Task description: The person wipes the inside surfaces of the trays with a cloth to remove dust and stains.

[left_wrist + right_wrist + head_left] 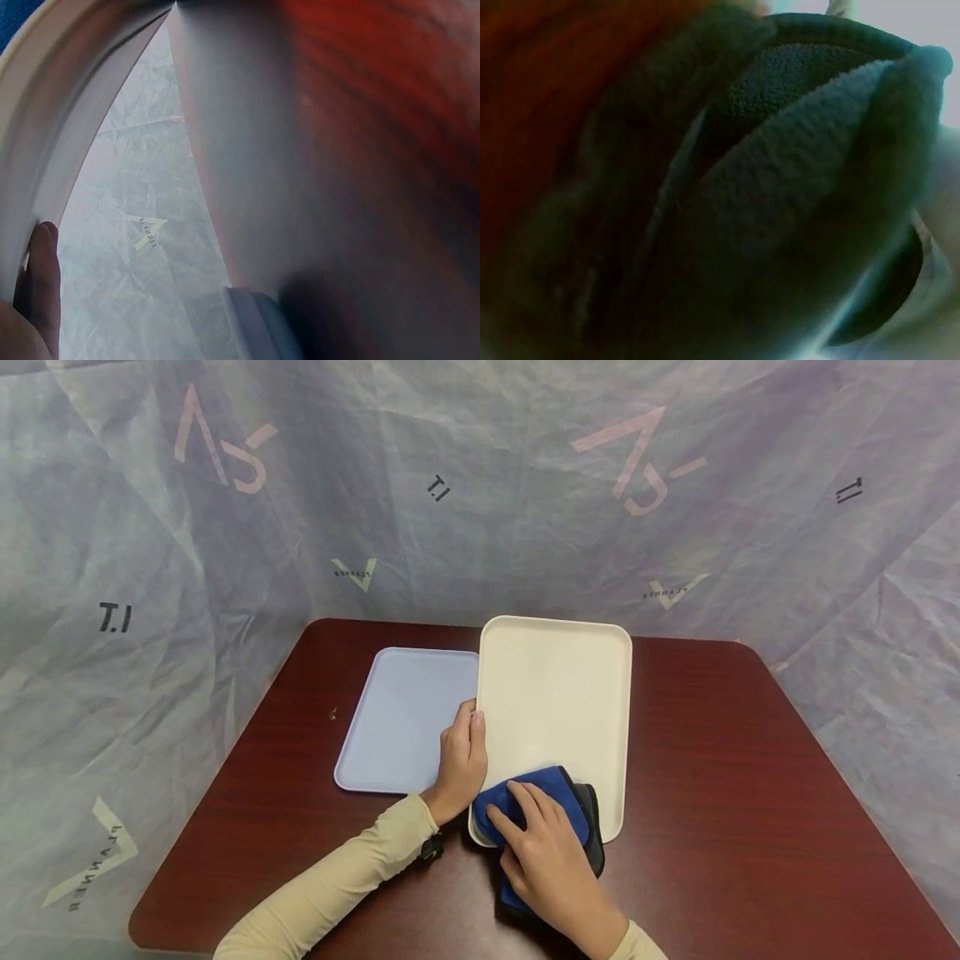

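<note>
My left hand grips the left edge of a cream rectangular tray, thumb on the rim. The tray is held up off the table, and its rim runs along the left of the left wrist view. My right hand holds a folded microfibre cloth, blue on one face and dark grey on the other, against the tray's near end. Part of the cloth hangs below the tray's near edge. Dark cloth folds fill most of the right wrist view, where the fingers are hard to make out.
A light blue tray lies on the dark red wooden table, left of the cream tray and partly behind it. Grey printed sheeting hangs around the table's back and sides.
</note>
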{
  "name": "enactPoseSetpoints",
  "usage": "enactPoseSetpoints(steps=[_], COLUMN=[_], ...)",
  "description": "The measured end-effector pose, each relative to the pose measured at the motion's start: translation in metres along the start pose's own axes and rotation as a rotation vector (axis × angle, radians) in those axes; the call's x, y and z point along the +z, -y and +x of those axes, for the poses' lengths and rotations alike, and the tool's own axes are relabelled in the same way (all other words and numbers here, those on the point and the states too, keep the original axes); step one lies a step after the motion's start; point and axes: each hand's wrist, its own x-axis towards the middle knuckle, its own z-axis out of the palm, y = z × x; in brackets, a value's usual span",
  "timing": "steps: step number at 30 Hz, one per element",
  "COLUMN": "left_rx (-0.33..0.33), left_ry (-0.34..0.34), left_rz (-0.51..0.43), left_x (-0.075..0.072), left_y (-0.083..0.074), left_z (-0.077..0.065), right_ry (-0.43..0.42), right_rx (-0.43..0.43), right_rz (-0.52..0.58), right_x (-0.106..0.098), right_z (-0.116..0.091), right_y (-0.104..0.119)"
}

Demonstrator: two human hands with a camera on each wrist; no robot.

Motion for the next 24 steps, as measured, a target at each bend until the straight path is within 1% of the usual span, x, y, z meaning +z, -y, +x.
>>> enactPoseSetpoints(steps=[5,10,18,24], left_rx=[-0.005,0.005,0.010,0.004], left_ry=[0.006,0.017,0.015,0.019], left_rz=[-0.009,0.028,0.064,0.068], left_x=[0.001,0.001,0.000,0.001], left_y=[0.001,0.002,0.003,0.003], left_z=[0.000,0.000,-0.001,0.000], right_ry=[0.007,0.022,0.049,0.039], right_rx=[0.031,0.081,0.182,0.254], right_rz=[-0.006,-0.004,0.008,-0.002], right_x=[-0.002,-0.007,-0.017,-0.027], right_z=[-0.003,-0.009,-0.022,-0.034], right_y=[-0.005,-0.014,-0.037,-0.058])
